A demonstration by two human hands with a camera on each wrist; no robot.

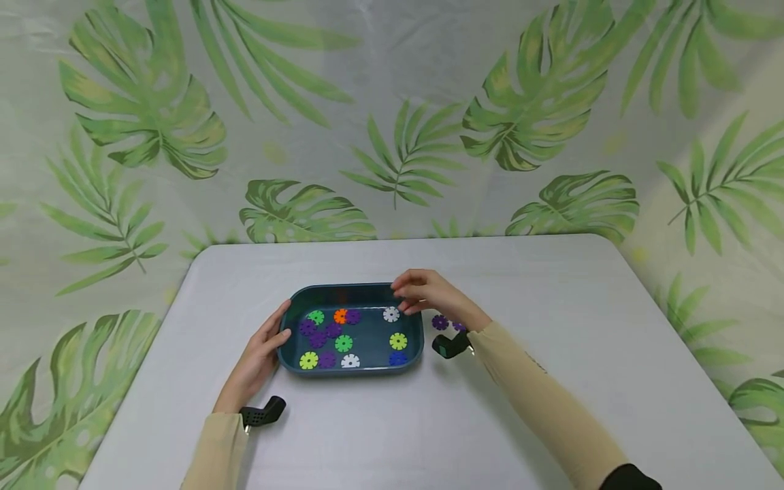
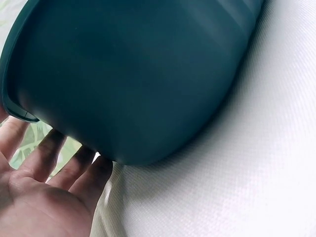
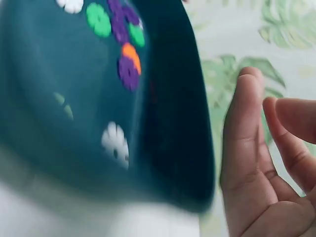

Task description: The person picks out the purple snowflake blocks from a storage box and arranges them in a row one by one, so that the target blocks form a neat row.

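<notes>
A dark teal tray [image 1: 367, 340] with rounded corners holds several small flower-shaped discs in purple, green, yellow, white, orange and blue. My left hand [image 1: 260, 355] grips its left end, the thumb at the rim and the fingers along the outer wall; in the left wrist view those fingers [image 2: 81, 170] reach against the tray's outside [image 2: 133, 89]. Over the far right corner hovers my right hand [image 1: 437, 296], fingers loosely bent, with nothing visible in them. A white disc [image 1: 390, 314] lies in the tray just below it. The right wrist view shows the bent fingers [image 3: 244, 128] beside the tray wall.
Two purple discs [image 1: 439, 322] lie on the white tablecloth [image 1: 551, 306] right of the tray, one partly hidden by the right wrist camera [image 1: 450, 346]. A leaf-patterned curtain [image 1: 404, 136] hangs behind the table's far edge.
</notes>
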